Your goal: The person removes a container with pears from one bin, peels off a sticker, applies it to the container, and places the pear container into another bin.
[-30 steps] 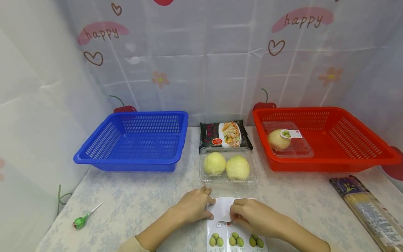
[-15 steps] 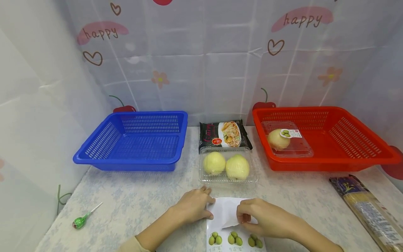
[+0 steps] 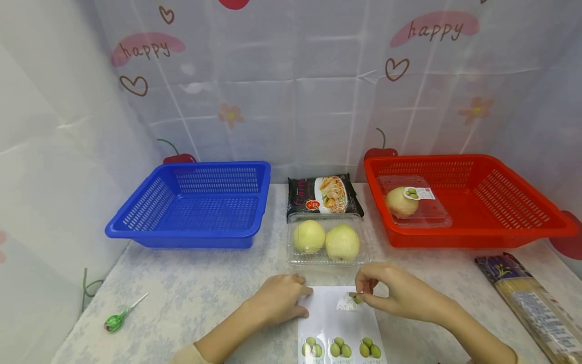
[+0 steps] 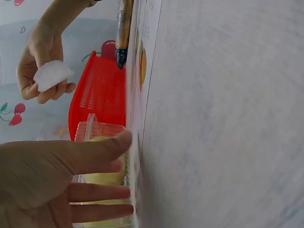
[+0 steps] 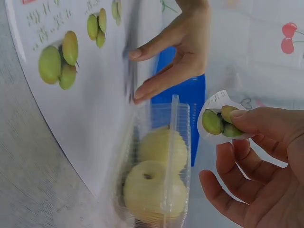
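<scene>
A label sticker (image 3: 346,303) printed with green fruits is pinched between the thumb and fingers of my right hand (image 3: 402,293), lifted above the sheet. In the right wrist view the sticker (image 5: 219,118) shows its printed face; the left wrist view shows its white back. The white sticker sheet (image 3: 320,318) lies on the table, with a row of fruit labels along its near part. My left hand (image 3: 282,299) rests at the sheet's left edge, fingers extended and holding nothing. Just beyond both hands stands a clear plastic box (image 3: 328,261) with two pale yellow-green round fruits (image 3: 309,236).
A black noodle packet (image 3: 325,194) lies behind the box. A blue basket (image 3: 188,233) stands back left, a red basket (image 3: 473,232) back right with a labelled fruit box (image 3: 420,222) in it. A lollipop (image 3: 117,319) lies left, a long noodle pack (image 3: 532,303) right.
The right hand has peeled the sticker off the sheet and raised it up and to the right. The left hand has stayed at the sheet's edge.
</scene>
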